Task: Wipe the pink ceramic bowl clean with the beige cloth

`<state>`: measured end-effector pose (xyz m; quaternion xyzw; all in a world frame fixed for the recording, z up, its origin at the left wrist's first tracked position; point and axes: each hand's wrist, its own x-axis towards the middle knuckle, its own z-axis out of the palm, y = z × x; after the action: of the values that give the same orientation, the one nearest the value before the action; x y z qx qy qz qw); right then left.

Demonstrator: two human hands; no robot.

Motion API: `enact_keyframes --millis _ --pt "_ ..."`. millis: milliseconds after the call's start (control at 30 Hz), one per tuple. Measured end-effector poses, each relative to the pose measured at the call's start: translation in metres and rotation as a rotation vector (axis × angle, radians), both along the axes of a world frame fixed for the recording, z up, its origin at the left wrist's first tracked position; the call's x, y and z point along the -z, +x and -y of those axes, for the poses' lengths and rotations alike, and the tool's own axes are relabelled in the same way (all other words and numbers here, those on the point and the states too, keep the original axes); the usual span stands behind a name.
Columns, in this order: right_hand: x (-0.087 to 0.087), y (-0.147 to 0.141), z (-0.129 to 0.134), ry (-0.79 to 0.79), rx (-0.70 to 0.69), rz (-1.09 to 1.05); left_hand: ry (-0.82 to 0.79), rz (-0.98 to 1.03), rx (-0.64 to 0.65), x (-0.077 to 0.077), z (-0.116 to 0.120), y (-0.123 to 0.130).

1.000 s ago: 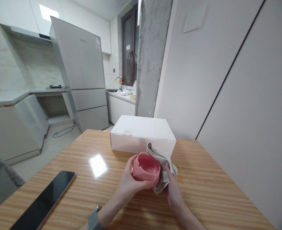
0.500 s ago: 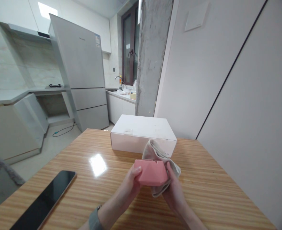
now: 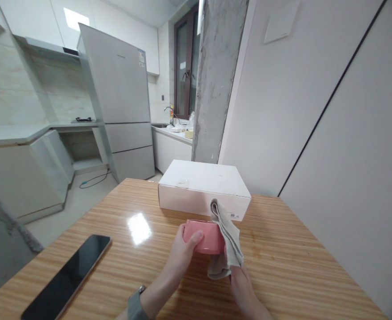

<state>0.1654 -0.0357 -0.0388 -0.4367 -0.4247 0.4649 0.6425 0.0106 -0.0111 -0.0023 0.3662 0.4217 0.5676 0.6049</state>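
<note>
My left hand [image 3: 182,249] grips the left side of a glossy pink faceted container [image 3: 205,239], its thumb pressed on the near face. A grey cloth [image 3: 231,240] is draped over the container's right end. Beneath that cloth is my right hand [image 3: 240,280], with its fingers mostly hidden in the folds as it holds the cloth against the container. Both hands are above the wooden table [image 3: 142,275], just in front of a white box [image 3: 202,178]. What the container holds, if anything, cannot be seen.
A black phone [image 3: 69,275] lies at the table's left. Behind the table stand a grey fridge [image 3: 122,93], a rough concrete pillar [image 3: 214,84] and a counter with a sink [image 3: 161,126]. A white wall [image 3: 342,146] rises on the right.
The cloth has shifted from behind the container to wrap over its right end, covering the right fingers. The container has turned and its left thumb grip sits further across the near face.
</note>
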Motion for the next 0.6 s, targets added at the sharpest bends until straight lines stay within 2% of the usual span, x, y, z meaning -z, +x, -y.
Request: enact_keyframes --millis 67,133,200,233,367,500,533,600 --pt "0.001 0.0 -0.003 -0.051 0.014 0.001 -0.01 -0.004 0.012 -0.002 0.002 0.0" --pt "-0.006 0.001 -0.009 -0.095 0.029 -0.025 -0.071 0.082 0.078 -0.002 0.001 0.0" --pt "-0.019 0.002 -0.015 -0.116 0.022 -0.071 -0.082 0.153 0.128 -0.001 0.0 0.001" --pt "-0.027 0.001 -0.017 -0.125 -0.006 -0.16 -0.057 0.155 0.13 -0.001 -0.001 0.002" --pt "-0.051 -0.002 -0.016 -0.146 -0.113 -0.395 0.049 0.161 0.09 -0.002 0.003 0.008" --pt "-0.056 -0.003 -0.012 -0.146 -0.118 -0.444 0.061 0.306 0.295 -0.002 0.011 0.015" --pt "-0.056 -0.003 -0.013 -0.146 -0.117 -0.439 0.036 0.321 0.318 -0.001 0.012 0.016" --pt "-0.052 -0.002 -0.014 -0.15 -0.112 -0.42 0.003 0.291 0.279 0.0 0.012 0.016"
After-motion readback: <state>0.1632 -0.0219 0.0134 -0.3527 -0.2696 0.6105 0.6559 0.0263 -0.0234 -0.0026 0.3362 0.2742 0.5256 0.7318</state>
